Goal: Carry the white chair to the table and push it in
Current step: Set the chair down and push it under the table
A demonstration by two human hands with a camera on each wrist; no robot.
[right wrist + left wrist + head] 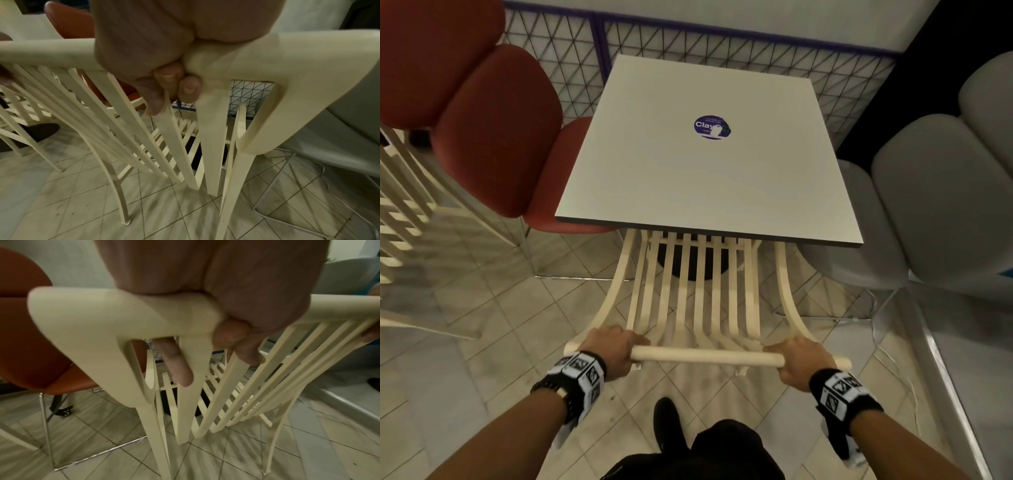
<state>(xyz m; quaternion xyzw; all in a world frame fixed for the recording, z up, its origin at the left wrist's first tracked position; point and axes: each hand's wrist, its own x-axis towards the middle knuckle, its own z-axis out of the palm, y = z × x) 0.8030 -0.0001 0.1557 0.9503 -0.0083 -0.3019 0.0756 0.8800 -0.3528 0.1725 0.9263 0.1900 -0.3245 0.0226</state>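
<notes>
Head view: you hold the white chair by its top rail, seat partly under the table.

Your left hand grasps the rail's left end and your right hand its right end, fingers curled under it. The chair's seat slats disappear beneath the table's near edge; the backrest leans toward you. A red chair stands at the table's left edge, a grey chair at its right.

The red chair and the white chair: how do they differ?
The red chair has padded, solid cushions; the white chair is made of thin slats. The red chair stands free at the table's left; both hands grip the white chair's top rail. Both seats reach under the table.
</notes>
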